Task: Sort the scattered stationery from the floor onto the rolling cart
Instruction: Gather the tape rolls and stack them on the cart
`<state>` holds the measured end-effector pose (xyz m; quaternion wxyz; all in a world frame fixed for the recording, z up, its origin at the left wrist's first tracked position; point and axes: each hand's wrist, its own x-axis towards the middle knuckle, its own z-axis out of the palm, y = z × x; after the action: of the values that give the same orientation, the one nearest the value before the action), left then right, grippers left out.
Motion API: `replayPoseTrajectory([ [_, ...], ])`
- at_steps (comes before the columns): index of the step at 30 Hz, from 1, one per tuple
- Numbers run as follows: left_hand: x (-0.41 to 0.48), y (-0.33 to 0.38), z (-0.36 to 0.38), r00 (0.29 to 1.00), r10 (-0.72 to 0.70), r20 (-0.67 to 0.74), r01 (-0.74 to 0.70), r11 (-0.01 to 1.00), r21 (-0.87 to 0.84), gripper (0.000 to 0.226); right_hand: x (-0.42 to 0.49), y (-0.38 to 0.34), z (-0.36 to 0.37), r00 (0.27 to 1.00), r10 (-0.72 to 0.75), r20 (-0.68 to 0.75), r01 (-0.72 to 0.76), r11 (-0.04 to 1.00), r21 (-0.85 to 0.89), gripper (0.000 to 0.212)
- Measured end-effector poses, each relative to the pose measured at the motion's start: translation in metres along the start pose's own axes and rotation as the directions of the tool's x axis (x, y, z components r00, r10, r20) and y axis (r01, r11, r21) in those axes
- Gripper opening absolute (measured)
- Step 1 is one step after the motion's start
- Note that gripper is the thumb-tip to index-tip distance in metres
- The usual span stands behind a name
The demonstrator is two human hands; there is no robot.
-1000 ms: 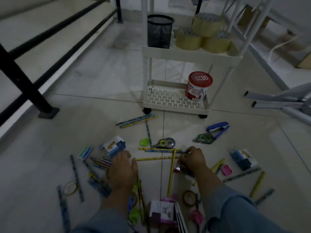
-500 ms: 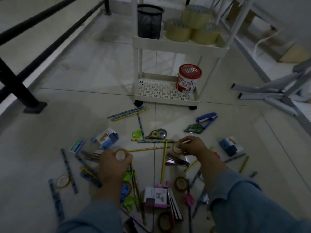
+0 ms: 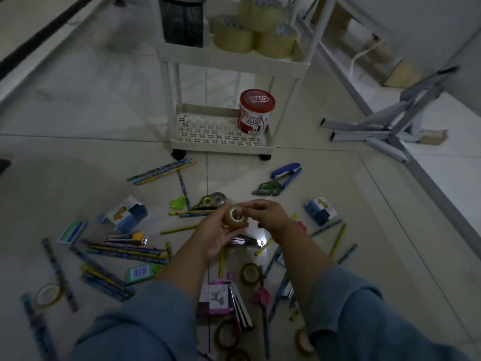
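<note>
Both hands meet above the floor in the middle of the view. My left hand cups small amber tape rolls stacked together, and my right hand pinches the stack from the right. Ahead stands the white rolling cart. Its top shelf carries a black mesh cup and big tape rolls; a red-lidded tub sits on the bottom shelf. Scattered on the floor are pencils, a blue stapler, a correction tape, small boxes and more tape rolls.
A black railing runs along the far left. Folded grey metal legs lie on the floor to the right, beside a raised white ledge. Bare tiles stretch left of the cart.
Each hand lifted a small tape roll off the floor, then the hands came together, stacking the rolls in my left hand. The view moved closer to the cart.
</note>
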<state>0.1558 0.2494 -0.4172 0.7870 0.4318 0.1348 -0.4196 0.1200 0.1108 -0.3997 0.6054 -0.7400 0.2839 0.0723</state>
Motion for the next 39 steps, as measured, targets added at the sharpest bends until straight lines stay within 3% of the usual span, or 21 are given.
replayPoseTrajectory([
  [3, 0.004, -0.005, -0.008, 0.998, -0.027, -0.053, 0.027, 1.000, -0.005, 0.029, -0.005, 0.012, -0.003, 0.998, -0.023, -0.052, 0.020, 0.998, -0.052, 0.024],
  [4, 0.006, -0.006, -0.011, 0.996, -0.031, -0.083, 0.030, 0.999, -0.017, 0.030, -0.006, 0.019, -0.007, 0.996, -0.063, -0.067, 0.052, 0.985, -0.163, 0.024],
  [7, 0.012, -0.005, -0.019, 0.990, -0.030, -0.139, 0.033, 0.999, 0.019, 0.036, -0.013, 0.044, -0.018, 0.984, -0.116, 0.136, 0.176, 0.758, -0.628, 0.030],
  [9, 0.015, -0.006, -0.022, 0.988, -0.023, -0.153, 0.030, 0.998, 0.048, 0.039, -0.018, 0.059, -0.017, 0.960, -0.054, 0.274, 0.250, 0.600, -0.760, 0.040],
  [12, 0.017, -0.005, -0.021, 0.985, -0.021, -0.174, 0.027, 0.999, 0.032, 0.038, -0.023, 0.073, -0.006, 0.924, -0.025, 0.382, 0.350, 0.461, -0.816, 0.044],
  [17, 0.016, -0.004, -0.017, 0.989, -0.017, -0.146, 0.030, 0.996, 0.083, 0.033, -0.021, 0.072, 0.000, 0.903, 0.011, 0.429, 0.390, 0.399, -0.830, 0.046],
  [22, 0.017, -0.006, -0.019, 0.987, 0.010, -0.160, 0.011, 0.991, 0.133, 0.026, -0.028, 0.081, 0.009, 0.886, 0.034, 0.463, 0.399, 0.452, -0.798, 0.053],
  [28, 0.018, -0.005, -0.009, 0.989, 0.032, -0.146, -0.006, 0.985, 0.173, 0.021, -0.025, 0.070, 0.010, 0.916, -0.056, 0.398, 0.369, 0.510, -0.777, 0.043],
  [31, 0.019, -0.004, -0.001, 0.990, 0.033, -0.136, -0.002, 0.975, 0.224, 0.015, -0.024, 0.064, -0.002, 0.945, -0.159, 0.284, 0.324, 0.562, -0.761, 0.050],
  [34, 0.024, -0.007, 0.006, 0.990, 0.041, -0.135, 0.013, 0.925, 0.379, 0.013, -0.029, 0.070, -0.027, 0.977, -0.185, 0.107, 0.206, 0.682, -0.701, 0.051],
  [39, 0.043, -0.027, 0.028, 0.989, 0.041, -0.145, 0.037, 0.866, 0.499, 0.009, -0.063, 0.101, -0.077, 0.964, -0.197, -0.179, 0.052, 0.799, -0.599, 0.037],
])
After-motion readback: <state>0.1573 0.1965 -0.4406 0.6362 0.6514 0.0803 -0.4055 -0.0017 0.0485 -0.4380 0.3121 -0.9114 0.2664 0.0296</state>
